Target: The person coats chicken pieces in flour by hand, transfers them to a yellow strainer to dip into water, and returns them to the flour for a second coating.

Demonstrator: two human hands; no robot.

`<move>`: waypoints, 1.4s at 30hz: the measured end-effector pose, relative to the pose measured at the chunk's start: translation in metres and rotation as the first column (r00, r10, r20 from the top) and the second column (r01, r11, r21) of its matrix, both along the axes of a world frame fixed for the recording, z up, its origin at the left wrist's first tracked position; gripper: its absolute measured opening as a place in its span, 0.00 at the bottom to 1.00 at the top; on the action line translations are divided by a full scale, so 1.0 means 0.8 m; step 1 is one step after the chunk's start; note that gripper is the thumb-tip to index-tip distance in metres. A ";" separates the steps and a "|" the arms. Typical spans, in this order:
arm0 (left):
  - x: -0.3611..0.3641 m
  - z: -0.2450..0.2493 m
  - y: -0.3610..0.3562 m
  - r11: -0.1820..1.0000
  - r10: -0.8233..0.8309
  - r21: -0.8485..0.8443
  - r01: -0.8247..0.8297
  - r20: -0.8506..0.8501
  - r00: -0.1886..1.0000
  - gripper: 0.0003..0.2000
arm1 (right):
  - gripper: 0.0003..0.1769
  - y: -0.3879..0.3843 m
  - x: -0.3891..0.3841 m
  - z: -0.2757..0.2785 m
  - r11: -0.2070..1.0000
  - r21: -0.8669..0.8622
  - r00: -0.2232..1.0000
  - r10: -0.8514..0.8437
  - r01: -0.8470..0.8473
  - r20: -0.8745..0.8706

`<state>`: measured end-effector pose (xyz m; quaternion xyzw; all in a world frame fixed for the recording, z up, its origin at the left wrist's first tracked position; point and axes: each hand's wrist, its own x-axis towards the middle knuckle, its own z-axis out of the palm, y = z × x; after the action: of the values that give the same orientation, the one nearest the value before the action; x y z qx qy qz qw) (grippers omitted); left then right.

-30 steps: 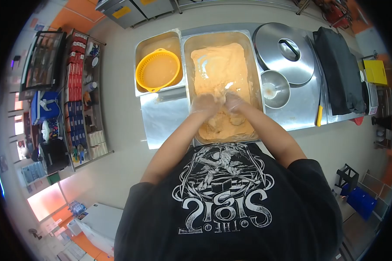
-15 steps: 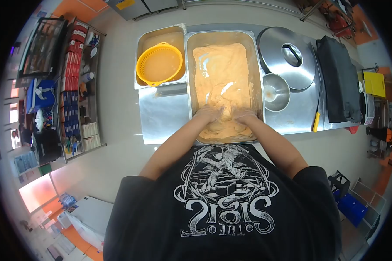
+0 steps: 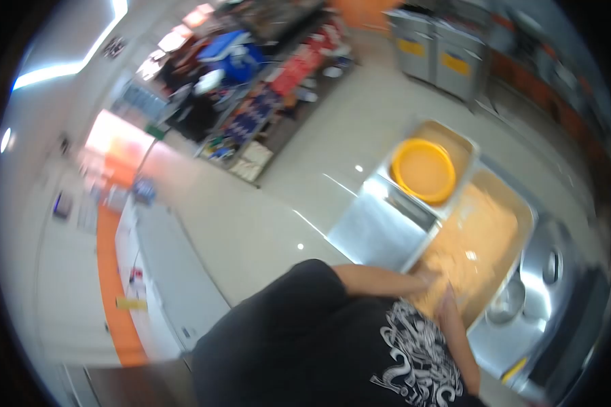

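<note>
A deep metal tray (image 3: 533, 218) holds a wide orange-yellow mass that looks like soft dough (image 3: 485, 227). My left hand (image 3: 425, 279) reaches into its near end from the left. Close beside it, my right hand (image 3: 448, 300) touches the same mass from the right. Motion blur smears both hands, and their fingers cannot be made out.
Left of the tray, a yellow basket (image 3: 395, 178) sits in a smaller metal pan (image 3: 474, 146). To the right are a metal bowl (image 3: 508, 305), a large lid (image 3: 540, 295) and a yellow-handled tool (image 3: 514, 370). A white chest (image 3: 183, 271) stands at far left.
My view has swung to the left and tilted, so the tray now appears lower right and blurred. Both hands remain at the near end of the dough.
</note>
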<state>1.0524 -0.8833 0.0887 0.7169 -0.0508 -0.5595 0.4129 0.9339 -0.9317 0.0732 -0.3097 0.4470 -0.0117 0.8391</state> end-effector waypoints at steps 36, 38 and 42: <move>0.080 -0.086 -0.099 0.395 -0.497 0.617 0.681 0.766 -0.407 0.14 | 0.19 -0.153 -0.018 0.023 -0.247 -0.193 0.135 0.233 -0.950 -0.963; 0.076 -0.035 -0.085 0.338 -0.546 0.580 0.741 0.762 -0.348 0.17 | 0.21 -0.114 -0.032 0.057 -0.082 -0.228 0.202 0.252 -0.970 -0.947; 0.059 0.056 -0.070 0.331 -0.892 0.527 0.783 0.445 0.078 0.28 | 0.31 -0.062 -0.060 0.017 -0.034 -0.313 0.242 0.557 -0.949 -0.794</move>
<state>1.0993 -0.9394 0.1335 0.7289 -0.5561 -0.3887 -0.0916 0.8857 -0.9814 0.0868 -0.8270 0.3003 0.3486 0.3230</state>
